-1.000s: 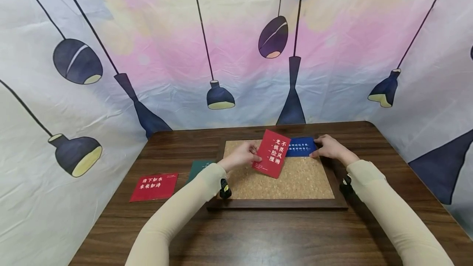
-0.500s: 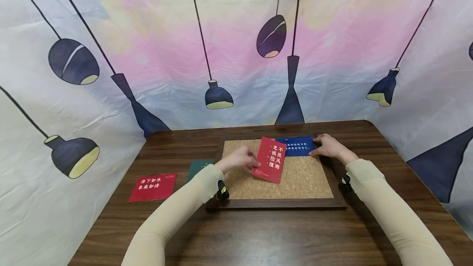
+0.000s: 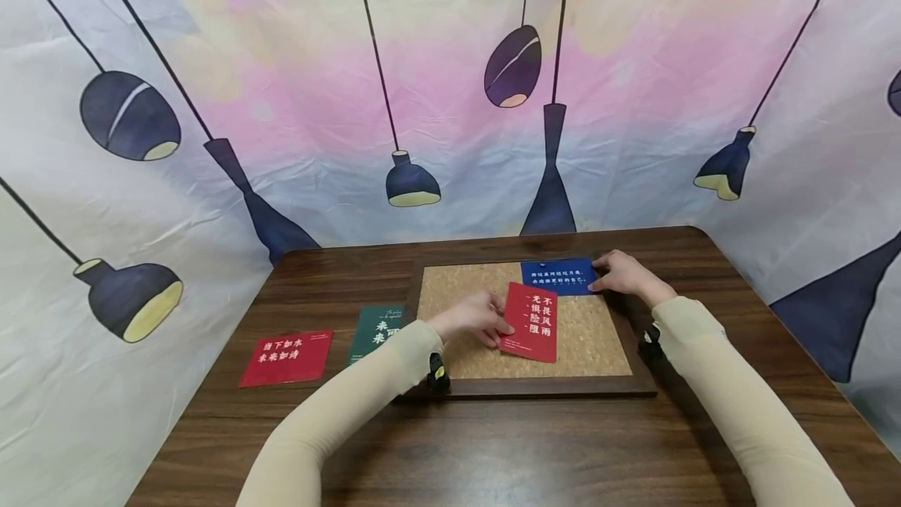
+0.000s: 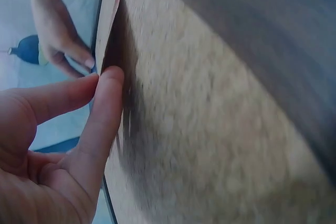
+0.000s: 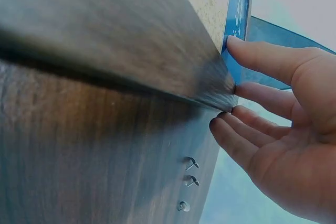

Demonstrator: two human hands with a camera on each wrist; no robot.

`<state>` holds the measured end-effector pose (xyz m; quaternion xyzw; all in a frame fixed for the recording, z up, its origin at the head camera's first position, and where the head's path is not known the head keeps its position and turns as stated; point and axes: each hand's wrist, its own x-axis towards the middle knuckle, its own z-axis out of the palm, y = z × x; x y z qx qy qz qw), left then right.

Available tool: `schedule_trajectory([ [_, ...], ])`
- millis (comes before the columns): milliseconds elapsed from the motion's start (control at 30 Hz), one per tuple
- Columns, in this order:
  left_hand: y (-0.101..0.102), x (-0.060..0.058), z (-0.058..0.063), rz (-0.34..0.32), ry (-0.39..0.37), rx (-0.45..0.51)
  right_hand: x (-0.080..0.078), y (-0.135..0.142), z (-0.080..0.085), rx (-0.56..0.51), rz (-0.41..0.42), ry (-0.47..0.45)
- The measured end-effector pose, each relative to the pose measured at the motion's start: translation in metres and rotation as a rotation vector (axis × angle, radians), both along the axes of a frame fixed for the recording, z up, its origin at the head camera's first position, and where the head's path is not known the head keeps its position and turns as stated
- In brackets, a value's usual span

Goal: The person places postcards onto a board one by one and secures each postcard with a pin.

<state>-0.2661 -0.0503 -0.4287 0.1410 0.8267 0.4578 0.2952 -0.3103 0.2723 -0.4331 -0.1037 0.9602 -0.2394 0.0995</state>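
Observation:
My left hand (image 3: 475, 318) pinches the lower left edge of a red card (image 3: 531, 319) with white Chinese writing. That card stands slightly tilted over the cork board (image 3: 587, 346), its upper edge overlapping a blue card (image 3: 563, 276). Thumb and index finger grip it in the left wrist view, where the red card (image 4: 113, 24) shows edge-on. My right hand (image 3: 622, 272) is at the board's far right corner. In the right wrist view its thumb (image 5: 241, 48) touches the blue card (image 5: 234, 24), and the other fingers rest against the frame's edge.
Left of the board lie a green card (image 3: 369, 327), partly behind my left sleeve, and another red card (image 3: 285, 358). A small pin (image 3: 543, 264) shows on the blue card. Several pushpins (image 5: 192, 180) lie on the wooden table (image 3: 535, 452) beside the board. A lamp-patterned cloth (image 3: 457, 100) hangs behind.
The red card in my left hand has come down and nearer, and turned more upright. More of the blue card and the green card shows now. My right hand stays at the corner.

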Motion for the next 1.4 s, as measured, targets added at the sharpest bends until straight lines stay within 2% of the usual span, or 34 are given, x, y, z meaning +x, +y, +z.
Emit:
schedule_trajectory([
  [400, 0.029, 0.015, -0.004, 0.018, 0.012, 0.046, -0.001, -0.006, 0.009, 0.032, 0.030, -0.045],
  [733, 0.050, 0.019, -0.003, -0.074, 0.001, 0.047, 0.000, -0.006, 0.010, 0.017, 0.021, -0.048],
  [967, 0.065, 0.025, -0.004, -0.093, -0.007, 0.034, -0.001, -0.005, 0.009, 0.010, 0.023, -0.048],
  [1400, 0.080, 0.031, -0.005, -0.114, -0.001, 0.094, -0.001, -0.008, 0.011, 0.006, 0.012, -0.055],
])
